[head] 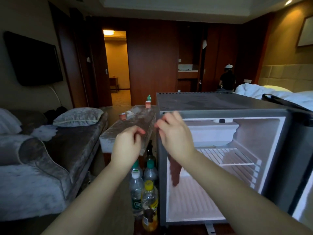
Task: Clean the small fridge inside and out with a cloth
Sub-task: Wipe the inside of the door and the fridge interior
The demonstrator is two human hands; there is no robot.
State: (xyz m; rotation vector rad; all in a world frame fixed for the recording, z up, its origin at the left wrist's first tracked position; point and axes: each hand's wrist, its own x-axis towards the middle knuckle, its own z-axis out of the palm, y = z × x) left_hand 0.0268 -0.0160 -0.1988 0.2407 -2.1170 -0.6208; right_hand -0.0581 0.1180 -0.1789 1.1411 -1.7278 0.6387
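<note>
At the top left corner of the open small fridge (220,102), both hands are up close together. The right hand (174,133) is curled round a reddish-brown cloth (175,172) that hangs limp inside the doorway. The left hand (127,145) has its fingers curled too, thumb near forefinger, but I cannot tell if it pinches anything. Inside, smooth white walls, a boxy freezer compartment (211,133) and a thin wire shelf (233,158), nothing on it. Clear plastic bottles (147,192) stand just beside the grey cabinet.

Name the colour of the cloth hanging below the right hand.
Reddish-brown; the cloth shows best in the head view.
</note>
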